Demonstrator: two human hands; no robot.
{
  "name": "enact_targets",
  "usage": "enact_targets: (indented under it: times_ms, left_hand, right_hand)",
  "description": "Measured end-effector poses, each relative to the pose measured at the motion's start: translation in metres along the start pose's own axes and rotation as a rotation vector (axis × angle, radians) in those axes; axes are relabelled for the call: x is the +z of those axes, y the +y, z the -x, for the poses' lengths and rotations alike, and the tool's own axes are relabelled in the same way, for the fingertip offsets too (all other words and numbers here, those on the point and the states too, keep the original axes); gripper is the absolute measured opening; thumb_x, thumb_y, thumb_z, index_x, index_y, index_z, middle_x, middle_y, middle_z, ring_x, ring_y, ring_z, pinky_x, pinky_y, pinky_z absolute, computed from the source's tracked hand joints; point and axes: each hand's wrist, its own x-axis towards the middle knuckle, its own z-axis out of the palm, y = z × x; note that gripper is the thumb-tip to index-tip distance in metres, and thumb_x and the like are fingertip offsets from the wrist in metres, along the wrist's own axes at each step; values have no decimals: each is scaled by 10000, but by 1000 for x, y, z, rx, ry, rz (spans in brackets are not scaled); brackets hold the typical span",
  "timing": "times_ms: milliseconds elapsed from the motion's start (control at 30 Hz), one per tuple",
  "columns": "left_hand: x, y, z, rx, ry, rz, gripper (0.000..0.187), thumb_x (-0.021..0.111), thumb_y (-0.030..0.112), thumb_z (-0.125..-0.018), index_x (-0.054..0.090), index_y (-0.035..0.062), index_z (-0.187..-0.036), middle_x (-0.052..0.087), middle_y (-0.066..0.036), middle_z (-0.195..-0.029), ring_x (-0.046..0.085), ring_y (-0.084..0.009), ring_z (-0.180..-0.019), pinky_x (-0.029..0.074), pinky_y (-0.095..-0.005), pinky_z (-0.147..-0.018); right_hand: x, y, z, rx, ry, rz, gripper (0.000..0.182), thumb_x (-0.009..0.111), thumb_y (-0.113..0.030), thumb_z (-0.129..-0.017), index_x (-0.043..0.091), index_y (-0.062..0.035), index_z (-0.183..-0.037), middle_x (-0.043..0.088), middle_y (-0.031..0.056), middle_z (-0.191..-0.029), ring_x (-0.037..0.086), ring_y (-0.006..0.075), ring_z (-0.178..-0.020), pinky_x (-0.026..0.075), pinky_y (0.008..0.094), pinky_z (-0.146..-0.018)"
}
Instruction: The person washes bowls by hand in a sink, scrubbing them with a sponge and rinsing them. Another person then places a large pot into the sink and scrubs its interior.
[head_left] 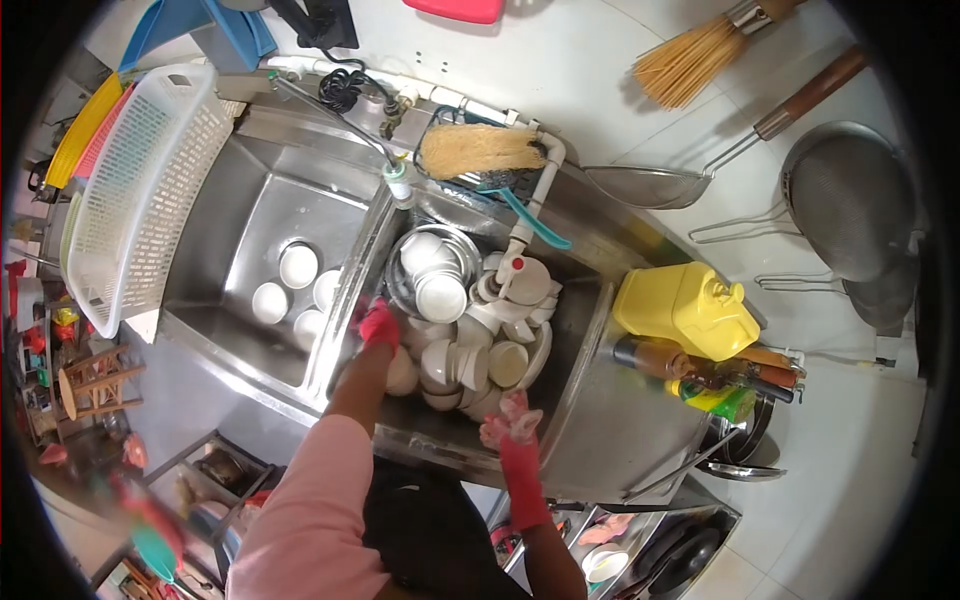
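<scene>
- Head view: the white basket (pixel 150 200), perforated, stands tilted at the far left, well apart from the left hand.
- Left basin (pixel 320 190): located to the left of the left hand, with a bare steel floor around the items inside.
- Four white bowls (pixel 270 303): grouped on the left basin floor, left of the left hand.
- Divider (pixel 350 300): runs between the two basins, just left of the left hand.
- Left hand (pixel 378 325): red-gloved, positioned beside the divider; the fingers are too indistinct to tell whether they are closed on anything.
- Faucet (pixel 397 185): beyond the left hand, its spout end above the basins.
- Steel bowl (pixel 468 250): just beyond and to the right of the left hand; contact cannot be determined. It contains stacked white bowls (pixel 440 298).
- Bowl pile (pixel 470 360): located between the two hands, in the right basin (pixel 572 345), with pieces stacked at various tilts.
- Fibre bundle (pixel 475 150): well beyond both hands, behind the basins.
- Right hand (pixel 512 425): red-gloved, with whitish foam on the fingers, at the near side of the bowl pile. Its grip cannot be determined.
- Tabletop (pixel 590 440): steel surface to the right of the right hand.
- Strainer (pixel 650 188): beyond and right of the right hand, against the wall.
- Yellow jug (pixel 685 310): right of and beyond the right hand, on the tabletop.
</scene>
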Motion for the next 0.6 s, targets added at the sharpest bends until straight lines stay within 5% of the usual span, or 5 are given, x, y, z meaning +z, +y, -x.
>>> enact_targets:
  times_ms: [133,300,400,500,600]
  left_hand:
    - [-14,9,12,121,53,-152,270,448,208,-963,560,38,-1141,679,-223,-1045,683,-410,-882,550,-498,-746]
    - [-9,23,-15,372,35,-776,380,508,274,-943,532,24,-1229,667,-276,-1018,702,-353,-739,557,-484,-635]
    - [-78,74,26,830,117,-1500,455,549,202,-897,473,62,-1324,602,-334,-1129,698,-314,-697,546,-423,-542]
    - [-112,94,34,861,219,-1232,506,563,180,-881,445,66,-1360,601,-330,-1139,691,-305,-686,546,-424,-553]
    - [-144,102,41,653,258,-582,510,558,170,-883,436,60,-1366,627,-288,-1101,685,-314,-731,552,-441,-630]
  right_hand:
    - [21,-17,26,-76,-50,31,443,431,-442,-1027,469,-45,-1220,584,158,-1074,630,257,-822,557,411,-708]
    - [28,-3,0,-75,-276,-147,241,496,-316,-1012,473,-154,-1188,535,36,-1051,555,210,-807,500,373,-648]
    - [45,-5,-6,-101,-358,-476,203,538,-253,-983,482,-204,-1172,506,-9,-986,503,179,-761,456,351,-606]
    - [37,27,-51,-169,-602,-496,272,442,-371,-1004,540,-235,-1218,572,14,-1016,542,199,-839,482,392,-652]
    - [30,57,-137,86,-968,-731,218,512,-148,-954,525,-203,-1164,547,-12,-958,532,168,-777,455,378,-628]
